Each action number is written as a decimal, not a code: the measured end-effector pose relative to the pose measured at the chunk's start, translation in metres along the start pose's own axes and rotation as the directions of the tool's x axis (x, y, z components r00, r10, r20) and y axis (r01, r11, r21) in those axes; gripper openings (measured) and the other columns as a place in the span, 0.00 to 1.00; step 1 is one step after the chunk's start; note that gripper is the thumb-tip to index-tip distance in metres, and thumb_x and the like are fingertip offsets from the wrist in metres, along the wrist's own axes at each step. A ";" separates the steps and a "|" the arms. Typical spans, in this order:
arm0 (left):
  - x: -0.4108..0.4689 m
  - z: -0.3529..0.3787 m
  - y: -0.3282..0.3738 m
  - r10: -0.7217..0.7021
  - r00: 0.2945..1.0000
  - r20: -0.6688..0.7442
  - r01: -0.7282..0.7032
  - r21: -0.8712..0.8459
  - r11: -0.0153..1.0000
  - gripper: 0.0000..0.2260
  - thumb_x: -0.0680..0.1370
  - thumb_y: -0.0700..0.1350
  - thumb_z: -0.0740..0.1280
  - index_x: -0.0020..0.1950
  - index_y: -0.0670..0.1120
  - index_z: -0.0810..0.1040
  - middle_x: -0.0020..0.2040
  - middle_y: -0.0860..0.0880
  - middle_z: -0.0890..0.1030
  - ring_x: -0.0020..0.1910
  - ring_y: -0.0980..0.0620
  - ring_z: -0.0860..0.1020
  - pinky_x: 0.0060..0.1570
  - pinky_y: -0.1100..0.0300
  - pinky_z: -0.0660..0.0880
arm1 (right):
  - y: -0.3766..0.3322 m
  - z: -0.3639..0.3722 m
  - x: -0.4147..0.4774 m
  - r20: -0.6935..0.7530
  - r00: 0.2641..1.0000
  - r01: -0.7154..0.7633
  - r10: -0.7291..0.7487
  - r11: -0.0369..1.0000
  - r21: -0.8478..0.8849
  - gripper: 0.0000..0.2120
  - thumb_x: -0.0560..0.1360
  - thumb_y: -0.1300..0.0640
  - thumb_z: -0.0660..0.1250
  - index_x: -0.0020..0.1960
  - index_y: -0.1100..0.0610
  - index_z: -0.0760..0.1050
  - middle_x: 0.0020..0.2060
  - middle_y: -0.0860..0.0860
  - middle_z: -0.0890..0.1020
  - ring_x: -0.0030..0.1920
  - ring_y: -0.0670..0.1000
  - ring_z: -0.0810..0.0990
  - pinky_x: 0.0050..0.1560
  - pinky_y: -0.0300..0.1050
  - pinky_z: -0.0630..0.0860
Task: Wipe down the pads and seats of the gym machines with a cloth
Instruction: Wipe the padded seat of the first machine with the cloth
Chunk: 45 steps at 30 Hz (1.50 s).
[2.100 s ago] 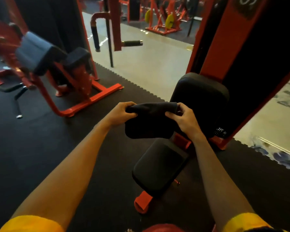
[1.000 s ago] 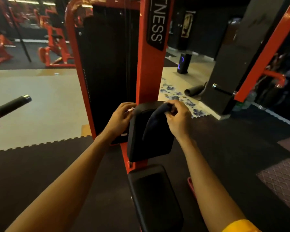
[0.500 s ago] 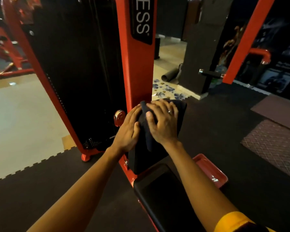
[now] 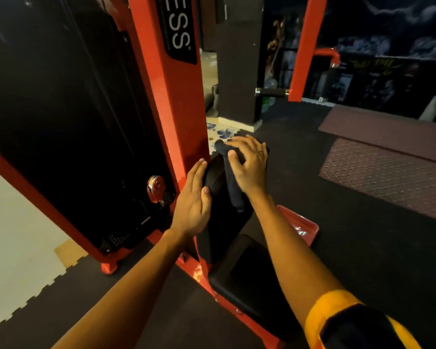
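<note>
Head view: right hand (image 4: 250, 168) lies on top of the dark cloth (image 4: 234, 191), fingers spread and slightly bent, pressing it down. The cloth is draped over the top of the black back pad (image 4: 223, 233). Left hand (image 4: 193, 201) lies flat against the pad's left side, fingers straight, holding nothing. Black seat (image 4: 252, 278) sits below, red upright (image 4: 173, 102) just behind.
</note>
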<state>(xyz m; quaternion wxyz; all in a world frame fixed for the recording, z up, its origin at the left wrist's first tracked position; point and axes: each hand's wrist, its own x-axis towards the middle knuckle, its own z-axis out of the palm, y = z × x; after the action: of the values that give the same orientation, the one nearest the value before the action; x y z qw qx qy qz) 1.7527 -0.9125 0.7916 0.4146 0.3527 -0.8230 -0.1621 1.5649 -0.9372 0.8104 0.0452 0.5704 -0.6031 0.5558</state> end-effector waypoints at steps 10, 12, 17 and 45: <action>0.034 -0.028 0.010 0.044 0.962 0.271 -0.084 0.140 0.987 0.27 0.83 0.50 0.50 0.81 0.43 0.60 0.81 0.46 0.61 0.80 0.52 0.57 0.76 0.67 0.48 | -0.006 0.013 -0.015 -0.030 0.991 -0.128 0.131 0.987 0.100 0.20 0.77 0.45 0.62 0.60 0.55 0.82 0.63 0.52 0.79 0.67 0.55 0.74 0.69 0.51 0.67; 0.052 -0.029 0.012 0.027 0.947 0.320 -0.088 0.178 0.980 0.26 0.84 0.51 0.49 0.81 0.43 0.61 0.80 0.46 0.62 0.79 0.50 0.59 0.73 0.70 0.45 | 0.005 0.010 0.006 0.070 0.900 -0.431 0.429 0.857 0.283 0.23 0.76 0.45 0.63 0.63 0.59 0.80 0.63 0.55 0.79 0.65 0.57 0.76 0.67 0.51 0.72; 0.098 -0.017 0.018 -0.082 0.861 0.502 0.027 0.116 0.993 0.21 0.87 0.43 0.51 0.81 0.44 0.59 0.80 0.51 0.58 0.80 0.54 0.53 0.71 0.72 0.43 | -0.002 0.004 0.011 0.077 0.904 -0.424 0.421 0.856 0.297 0.12 0.79 0.53 0.65 0.59 0.55 0.80 0.60 0.54 0.81 0.62 0.55 0.78 0.61 0.44 0.73; 0.125 -0.015 0.003 0.042 0.693 0.719 -0.246 0.182 0.952 0.24 0.88 0.48 0.51 0.83 0.46 0.50 0.83 0.52 0.49 0.82 0.55 0.45 0.76 0.66 0.39 | -0.013 0.028 -0.028 -0.047 0.632 -0.629 0.773 0.548 0.551 0.29 0.83 0.43 0.55 0.80 0.56 0.63 0.79 0.56 0.65 0.79 0.55 0.62 0.80 0.54 0.57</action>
<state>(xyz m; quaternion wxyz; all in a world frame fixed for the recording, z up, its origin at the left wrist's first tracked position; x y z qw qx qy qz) 1.7118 -0.9996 0.8733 0.0279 0.2489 -0.9579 -0.1405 1.6000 -0.9360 0.7885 -0.2417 0.1827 -0.6080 0.7338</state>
